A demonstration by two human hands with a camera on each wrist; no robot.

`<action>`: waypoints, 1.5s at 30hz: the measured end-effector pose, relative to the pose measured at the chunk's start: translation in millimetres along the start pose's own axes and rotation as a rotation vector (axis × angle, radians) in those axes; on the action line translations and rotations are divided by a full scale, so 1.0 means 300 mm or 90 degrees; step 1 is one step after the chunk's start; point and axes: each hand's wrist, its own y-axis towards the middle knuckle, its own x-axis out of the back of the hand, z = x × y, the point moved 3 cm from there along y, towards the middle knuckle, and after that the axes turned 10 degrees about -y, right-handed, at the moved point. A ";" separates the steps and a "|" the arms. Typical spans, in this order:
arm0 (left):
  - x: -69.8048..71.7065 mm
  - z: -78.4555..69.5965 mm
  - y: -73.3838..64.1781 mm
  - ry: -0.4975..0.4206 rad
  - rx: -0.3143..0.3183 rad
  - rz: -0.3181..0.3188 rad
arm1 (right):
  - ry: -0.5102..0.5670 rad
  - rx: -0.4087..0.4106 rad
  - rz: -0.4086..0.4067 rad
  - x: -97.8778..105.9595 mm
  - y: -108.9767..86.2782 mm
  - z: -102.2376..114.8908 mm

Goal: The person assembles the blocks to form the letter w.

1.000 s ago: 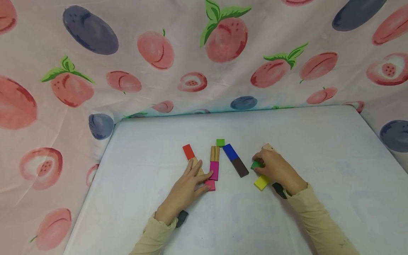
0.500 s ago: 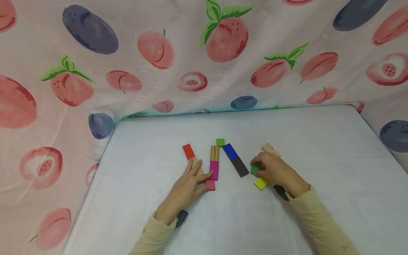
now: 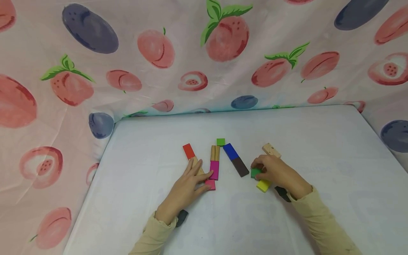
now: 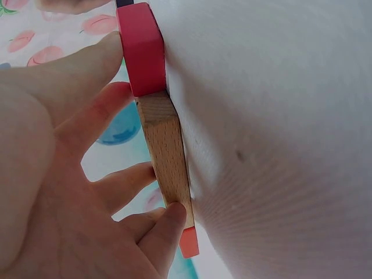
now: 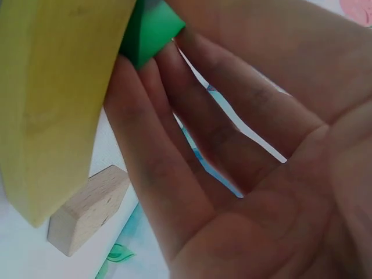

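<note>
My left hand [image 3: 183,191] lies with fingers spread over a group of flat blocks. Its fingertips touch a plain wooden block [image 4: 165,157], a pink block [image 3: 210,184] and the edge of a magenta block [image 3: 214,169]. A red block [image 3: 188,151] continues the line beyond the wooden one. On the right, my right hand [image 3: 280,172] pinches a green block [image 3: 255,173] between thumb and fingers, low over the table. A yellow block [image 3: 263,186] lies against that hand's near side, partly covered by it. Just beyond the knuckles is another wooden block [image 3: 271,150].
Between the hands, a blue block [image 3: 230,151] and a dark brown block [image 3: 240,167] form a slanted line. A striped wooden block [image 3: 215,153] adjoins the magenta one, with a light green block [image 3: 220,142] at its far end. Fruit-patterned cloth [image 3: 191,53] hangs behind the white table [image 3: 153,141].
My right hand has shifted slightly nearer with the green block, uncovering more of the wooden block behind it. The yellow block has slid a little right and nearer. My left hand stays put.
</note>
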 end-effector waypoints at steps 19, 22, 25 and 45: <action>0.004 -0.006 0.000 -0.006 0.001 -0.004 | 0.020 0.002 0.022 -0.005 -0.022 0.015; 0.005 -0.006 0.000 -0.005 0.005 -0.001 | 0.010 0.011 0.017 -0.007 -0.024 0.018; 0.005 -0.007 0.001 -0.005 0.007 0.000 | 0.005 0.016 0.011 -0.010 -0.026 0.022; -0.001 0.002 0.002 0.004 0.000 0.000 | -0.031 0.047 -0.001 -0.020 -0.020 0.037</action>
